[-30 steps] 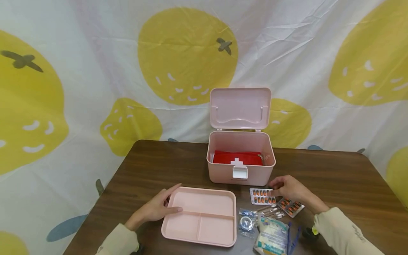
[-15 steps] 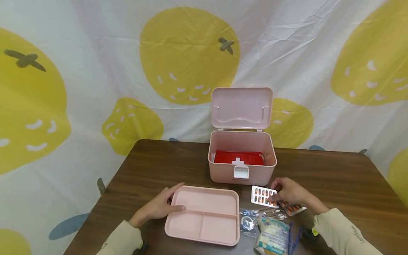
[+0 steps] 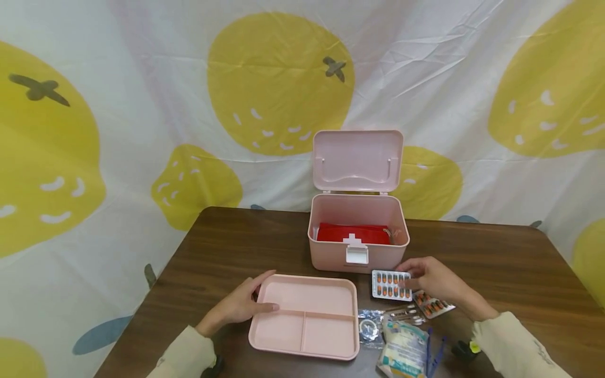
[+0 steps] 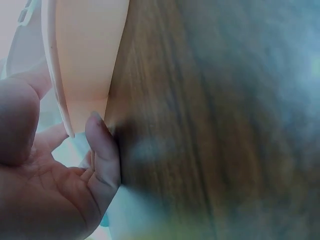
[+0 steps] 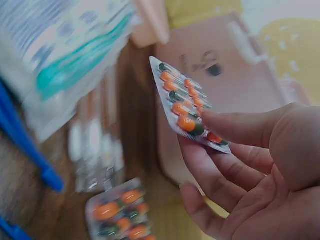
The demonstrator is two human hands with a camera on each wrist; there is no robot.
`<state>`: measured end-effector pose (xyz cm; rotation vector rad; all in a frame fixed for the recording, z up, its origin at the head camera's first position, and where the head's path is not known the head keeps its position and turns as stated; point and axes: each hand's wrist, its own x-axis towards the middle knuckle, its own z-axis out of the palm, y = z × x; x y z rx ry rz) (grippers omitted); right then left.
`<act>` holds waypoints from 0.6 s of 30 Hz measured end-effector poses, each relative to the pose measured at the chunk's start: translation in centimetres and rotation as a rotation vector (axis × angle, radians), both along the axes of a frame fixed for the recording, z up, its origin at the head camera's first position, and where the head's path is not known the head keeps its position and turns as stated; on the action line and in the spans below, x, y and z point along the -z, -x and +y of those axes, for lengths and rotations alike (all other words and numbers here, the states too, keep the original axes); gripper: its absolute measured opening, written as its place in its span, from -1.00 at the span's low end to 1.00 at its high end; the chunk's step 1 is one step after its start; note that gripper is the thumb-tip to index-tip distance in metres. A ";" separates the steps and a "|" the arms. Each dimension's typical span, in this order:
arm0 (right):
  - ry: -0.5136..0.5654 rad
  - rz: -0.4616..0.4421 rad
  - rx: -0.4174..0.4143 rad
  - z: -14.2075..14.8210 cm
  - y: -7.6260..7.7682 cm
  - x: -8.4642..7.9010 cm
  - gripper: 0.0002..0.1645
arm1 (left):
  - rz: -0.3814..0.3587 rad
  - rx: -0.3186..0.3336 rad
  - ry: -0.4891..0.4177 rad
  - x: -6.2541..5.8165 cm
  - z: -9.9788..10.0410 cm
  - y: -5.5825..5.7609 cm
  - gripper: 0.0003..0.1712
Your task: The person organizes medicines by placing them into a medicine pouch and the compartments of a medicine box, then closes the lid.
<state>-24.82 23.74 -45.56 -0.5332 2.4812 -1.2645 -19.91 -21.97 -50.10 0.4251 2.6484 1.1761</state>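
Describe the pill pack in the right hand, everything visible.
The pill pack is a thin, flat sheet with clear, shiny, plastic-looking blisters on a silvery backing, holding two rows of orange and dark green capsules. The right hand pinches one end, thumb on the blister side, fingers behind, partly covering it. It's tilted, blisters toward the head camera, just in front of the pink box, and appears lifted off the table.
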 end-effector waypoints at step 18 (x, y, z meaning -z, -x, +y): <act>0.177 -0.081 -0.196 -8.0 -3.7 -2.4 -0.65 | 0.029 0.076 -0.029 -0.1 1.3 0.7 -0.02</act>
